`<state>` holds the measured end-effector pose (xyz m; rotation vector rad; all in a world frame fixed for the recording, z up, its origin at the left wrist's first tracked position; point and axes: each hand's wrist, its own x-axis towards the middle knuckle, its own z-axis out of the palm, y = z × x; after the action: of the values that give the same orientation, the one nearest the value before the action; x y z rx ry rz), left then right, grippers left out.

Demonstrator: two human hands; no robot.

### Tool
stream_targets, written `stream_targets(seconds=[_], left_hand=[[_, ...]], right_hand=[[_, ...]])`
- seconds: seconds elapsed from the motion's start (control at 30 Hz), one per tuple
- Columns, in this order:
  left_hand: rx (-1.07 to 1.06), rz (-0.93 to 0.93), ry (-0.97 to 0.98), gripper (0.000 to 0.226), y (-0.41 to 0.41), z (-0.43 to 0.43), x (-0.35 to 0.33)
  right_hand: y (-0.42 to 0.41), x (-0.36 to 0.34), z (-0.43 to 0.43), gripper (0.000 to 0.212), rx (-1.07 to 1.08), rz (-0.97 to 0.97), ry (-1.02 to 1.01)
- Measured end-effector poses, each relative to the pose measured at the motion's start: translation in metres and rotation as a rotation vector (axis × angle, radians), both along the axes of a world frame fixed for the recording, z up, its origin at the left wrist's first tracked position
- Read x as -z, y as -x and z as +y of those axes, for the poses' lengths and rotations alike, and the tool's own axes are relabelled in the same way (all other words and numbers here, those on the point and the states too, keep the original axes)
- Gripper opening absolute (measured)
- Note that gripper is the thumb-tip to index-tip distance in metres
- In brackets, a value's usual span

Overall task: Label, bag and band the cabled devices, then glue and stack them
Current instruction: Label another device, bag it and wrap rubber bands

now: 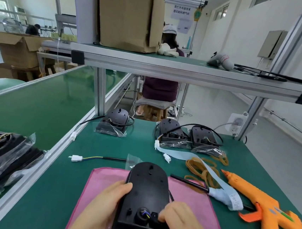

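Glue gun (266,214) smearing into blur at its grip, foot running off the bottom edge. Left hand (100,211) and right hand (182,226) being cut at the wrists there. Right fingers covering the device (146,187) near its cable outlet. Bagged stack (0,159) being clipped by the left edge.

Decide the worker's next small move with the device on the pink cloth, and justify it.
Probably coil the cable onto the device: left hand and right hand hold it, while its white connector lies stretched out leftward.
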<state>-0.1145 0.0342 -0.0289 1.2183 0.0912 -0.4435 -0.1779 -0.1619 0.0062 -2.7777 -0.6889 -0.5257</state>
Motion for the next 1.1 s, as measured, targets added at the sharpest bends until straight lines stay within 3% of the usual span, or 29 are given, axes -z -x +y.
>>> stream_targets(seconds=[0.23,0.43,0.6,0.7,0.77,0.83,0.93,1.0,1.1], left_hand=[[0.139,-0.167,-0.579,0.019,0.000,0.005,0.017],[0.150,-0.321,-0.943,0.019,0.003,0.001,0.012],[0.182,-0.349,-1.203,0.029,0.002,0.000,0.011],[0.190,-0.312,-1.225,0.035,0.001,0.002,0.012],[0.181,-0.304,-1.218,0.037,0.001,0.003,0.011],[0.137,-0.301,-1.249,0.044,0.002,0.003,0.009],[0.025,-0.358,-1.322,0.049,0.003,0.003,0.002],[-0.045,-0.413,-1.292,0.047,0.002,-0.001,-0.007],[-0.084,-0.478,-1.256,0.044,0.000,-0.016,-0.020]], right_hand=[[0.014,0.027,-0.003,0.017,0.046,0.018,0.010],[0.016,0.038,-0.002,0.021,0.037,0.054,0.026],[0.019,0.038,-0.002,0.017,0.015,0.111,0.000],[0.019,0.035,-0.003,0.016,0.013,0.167,-0.028],[0.012,0.031,-0.012,0.021,0.029,0.313,-0.131],[0.006,0.028,-0.034,0.032,0.122,0.438,-0.277],[-0.013,0.017,-0.084,0.023,0.444,0.277,-0.327],[-0.028,0.009,-0.120,0.024,0.730,0.183,-0.265],[-0.047,0.007,-0.156,0.036,0.930,0.327,-0.088]])
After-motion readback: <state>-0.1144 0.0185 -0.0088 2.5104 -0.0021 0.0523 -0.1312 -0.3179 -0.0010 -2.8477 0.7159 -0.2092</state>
